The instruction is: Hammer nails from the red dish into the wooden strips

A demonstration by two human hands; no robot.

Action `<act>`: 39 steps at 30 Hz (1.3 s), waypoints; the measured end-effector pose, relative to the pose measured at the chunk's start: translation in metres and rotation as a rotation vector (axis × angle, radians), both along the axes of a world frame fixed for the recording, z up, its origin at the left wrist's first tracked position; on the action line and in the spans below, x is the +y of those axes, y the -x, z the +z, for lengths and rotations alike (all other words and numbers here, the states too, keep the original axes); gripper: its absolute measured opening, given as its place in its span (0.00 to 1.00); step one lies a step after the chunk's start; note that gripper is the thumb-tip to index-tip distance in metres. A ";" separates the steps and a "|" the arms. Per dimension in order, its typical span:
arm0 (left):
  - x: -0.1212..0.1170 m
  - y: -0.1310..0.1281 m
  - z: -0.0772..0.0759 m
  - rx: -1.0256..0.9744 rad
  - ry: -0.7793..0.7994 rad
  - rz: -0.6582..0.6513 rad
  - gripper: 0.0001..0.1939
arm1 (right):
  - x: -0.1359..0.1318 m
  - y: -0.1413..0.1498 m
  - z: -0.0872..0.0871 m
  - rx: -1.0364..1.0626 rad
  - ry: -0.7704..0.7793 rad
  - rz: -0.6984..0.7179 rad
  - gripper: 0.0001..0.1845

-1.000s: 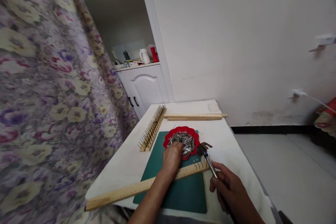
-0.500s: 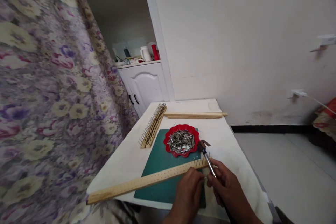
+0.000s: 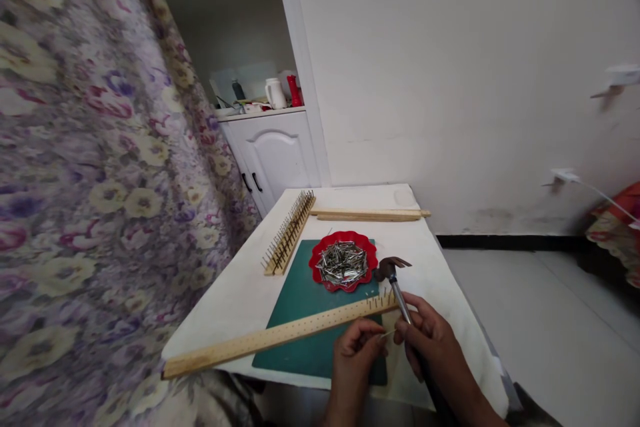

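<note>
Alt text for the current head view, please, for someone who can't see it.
The right hand holds a hammer while the left hand pinches a thin nail, in front of a wooden strip lying across a green mat. Behind sits a red dish of nails.

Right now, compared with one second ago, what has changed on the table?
The left hand has drawn back from the red dish, toward the camera, to beside the right hand, and its fingertips now pinch what looks like a nail. The right hand still grips the hammer; the dish and wooden board lie as before.
</note>
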State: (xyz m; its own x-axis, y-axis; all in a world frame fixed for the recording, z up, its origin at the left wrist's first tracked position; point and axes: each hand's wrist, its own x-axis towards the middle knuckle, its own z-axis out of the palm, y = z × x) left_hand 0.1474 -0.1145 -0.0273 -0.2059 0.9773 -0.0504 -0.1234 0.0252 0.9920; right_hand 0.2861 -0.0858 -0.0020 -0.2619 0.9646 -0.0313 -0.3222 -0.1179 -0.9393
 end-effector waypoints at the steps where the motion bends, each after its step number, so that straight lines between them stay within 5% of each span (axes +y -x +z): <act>1: 0.000 -0.001 0.001 -0.016 -0.007 0.010 0.16 | 0.000 0.001 0.000 0.006 0.003 0.002 0.24; 17: 0.001 -0.006 0.001 -0.065 -0.195 -0.012 0.06 | -0.003 0.005 -0.004 0.046 0.024 0.037 0.24; 23: 0.010 0.024 0.007 0.252 -0.168 0.143 0.08 | -0.009 0.003 0.000 -0.085 -0.019 -0.012 0.23; 28: 0.030 0.043 0.007 0.591 -0.216 0.134 0.11 | -0.008 -0.001 0.002 -0.133 -0.048 -0.040 0.22; 39: 0.045 0.038 -0.003 0.794 -0.258 0.094 0.09 | -0.007 0.000 0.000 -0.170 -0.049 -0.020 0.22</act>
